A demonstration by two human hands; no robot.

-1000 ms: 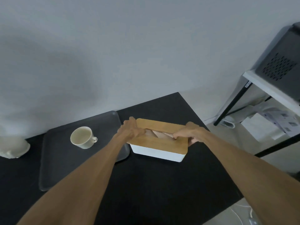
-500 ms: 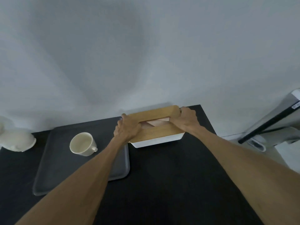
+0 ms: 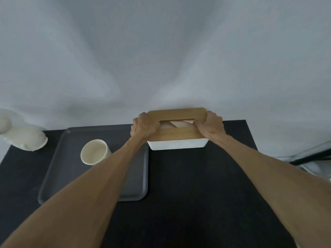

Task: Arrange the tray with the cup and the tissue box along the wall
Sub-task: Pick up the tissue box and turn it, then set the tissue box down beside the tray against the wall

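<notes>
The tissue box is white with a wooden lid and a slot showing tissue. It stands against the grey wall at the back of the black table. My left hand grips its left end and my right hand grips its right end. Just left of the box lies a dark grey tray, its far edge close to the wall. A cream cup stands upright on the tray, partly behind my left forearm.
A white rounded object sits at the table's back left corner beside the tray. At the right edge, beyond the table, part of a dark shelf frame shows.
The tissue box has been moved away from me and turned until its long side lies parallel to the wall. Both hands stayed on its ends. The camera tilted towards the wall.
</notes>
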